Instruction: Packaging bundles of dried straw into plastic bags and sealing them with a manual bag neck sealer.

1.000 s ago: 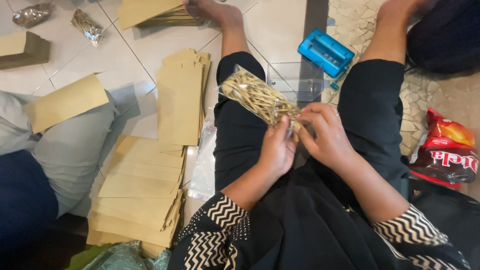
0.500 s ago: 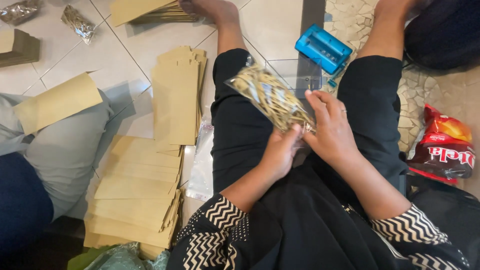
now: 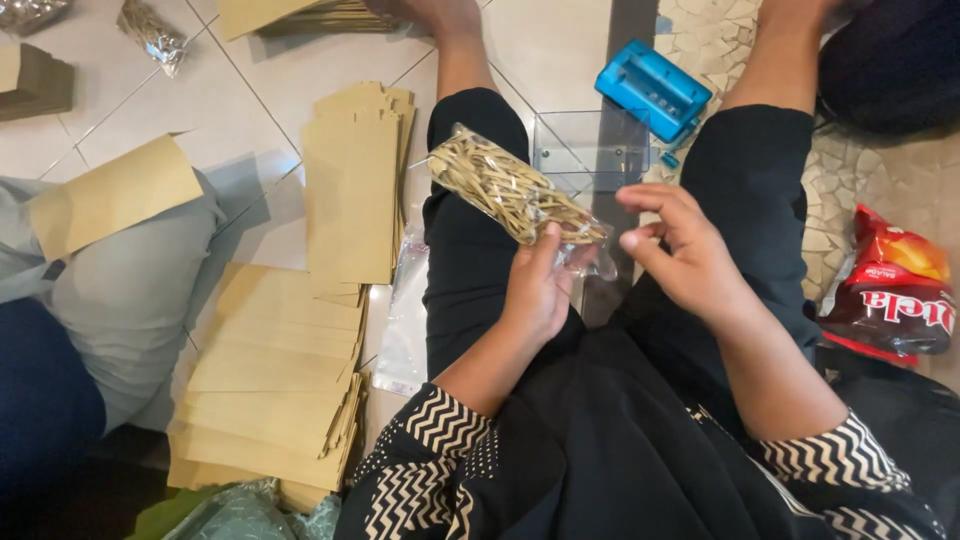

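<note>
Far left edge of the tiled floor point(image 3: 270, 90): a grey cushion point(image 3: 130, 300) with one loose kraft-paper envelope point(image 3: 110, 195) lying across its top. At the top left corner, a dark stack of packets point(image 3: 35, 80) and a small filled clear packet point(image 3: 150, 35) lie on the tiles. Moving in, a big fanned pile of kraft envelopes point(image 3: 275, 380) sits along the near edge, and just above it a tidier upright stack of the same envelopes point(image 3: 355, 185), touching the pile's upper corner. A flat empty clear bag point(image 3: 408, 315) lies beside the person's left leg.

Now the action: the left hand point(image 3: 540, 290) pinches the lower end of a clear plastic pouch of pale dried strips point(image 3: 510, 190), thumb on top, fingers curled beneath, a firm narrow grip. The pouch slants up and left over the left thigh, held in the air above the lap. The right hand point(image 3: 690, 255) hovers just beside the pouch's lower corner, fingers loosely spread and curved, holding nothing, not touching the pouch as far as one can tell.

Between the knees stands a clear plastic box point(image 3: 590, 150); just beyond it, a blue hole punch point(image 3: 655, 90). At the right edge, on the mosaic-patterned floor, lies a red snack bag point(image 3: 890, 290).
</note>
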